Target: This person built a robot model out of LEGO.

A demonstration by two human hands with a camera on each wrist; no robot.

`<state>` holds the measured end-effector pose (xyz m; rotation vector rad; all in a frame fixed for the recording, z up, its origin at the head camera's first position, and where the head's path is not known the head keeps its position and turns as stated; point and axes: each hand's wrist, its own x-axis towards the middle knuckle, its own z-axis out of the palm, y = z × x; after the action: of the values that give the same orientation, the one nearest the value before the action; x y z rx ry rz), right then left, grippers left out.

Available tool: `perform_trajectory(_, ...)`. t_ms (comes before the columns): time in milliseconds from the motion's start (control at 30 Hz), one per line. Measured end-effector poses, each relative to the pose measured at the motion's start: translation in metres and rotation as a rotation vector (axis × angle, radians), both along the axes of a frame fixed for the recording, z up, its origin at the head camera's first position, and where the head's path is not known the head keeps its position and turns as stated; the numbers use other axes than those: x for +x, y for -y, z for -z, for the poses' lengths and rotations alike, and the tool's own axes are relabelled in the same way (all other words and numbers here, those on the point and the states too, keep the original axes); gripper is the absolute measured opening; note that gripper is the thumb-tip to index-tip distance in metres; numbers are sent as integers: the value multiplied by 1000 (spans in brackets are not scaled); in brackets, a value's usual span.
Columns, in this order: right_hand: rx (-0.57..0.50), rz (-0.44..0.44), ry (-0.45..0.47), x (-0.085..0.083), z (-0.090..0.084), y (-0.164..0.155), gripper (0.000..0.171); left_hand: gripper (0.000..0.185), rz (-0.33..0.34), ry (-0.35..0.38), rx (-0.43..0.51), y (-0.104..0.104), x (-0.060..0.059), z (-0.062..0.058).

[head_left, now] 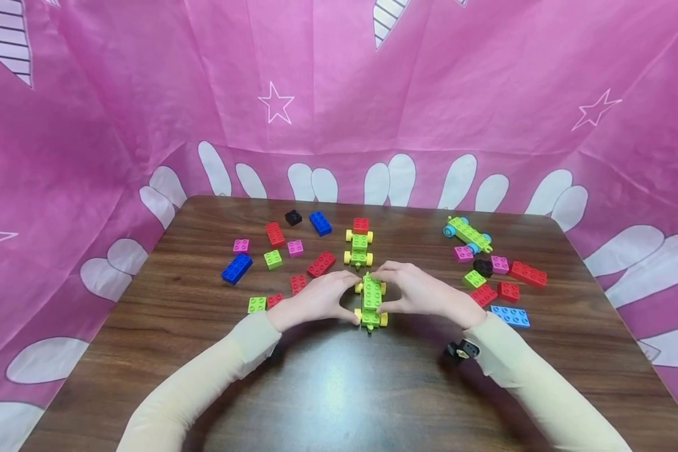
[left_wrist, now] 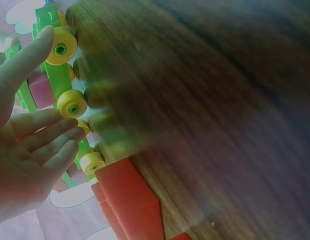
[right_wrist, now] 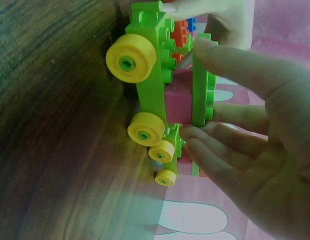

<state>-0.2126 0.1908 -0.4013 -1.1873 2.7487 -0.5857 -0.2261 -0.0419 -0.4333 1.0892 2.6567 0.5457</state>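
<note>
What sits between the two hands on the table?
A green wheeled cart with yellow wheels: the left hand and right hand hold it from either side. The head view shows this; the right wrist view shows a pink brick under its top plate.

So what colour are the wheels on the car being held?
Yellow wheels with green hubs, clearest in the right wrist view.

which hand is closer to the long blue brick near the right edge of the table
Right. The right hand lies just left of the long blue brick; the left hand is farther, beyond the green car.
</note>
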Motion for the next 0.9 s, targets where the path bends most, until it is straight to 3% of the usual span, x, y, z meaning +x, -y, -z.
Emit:
perform_trajectory(267,7,26,37,2,2,0,61,84,5,-13,-43,-1,1,-2)
perform_trajectory(467,-17,-17,25,2,3,-4,61,83,1,-21,-58,-2,2,-2)
perform_trajectory(567,-59,-29,6,-1,7,-7,52,83,4,-34,-56,-2,2,-3)
perform_trajectory(733,-144,24,-20,-8,12,-7,29,84,3,-30,-45,-2,1,-4)
perform_trajectory(900,-178,79,-19,-10,15,-5,25,83,6,-12,-48,-2,1,-3)
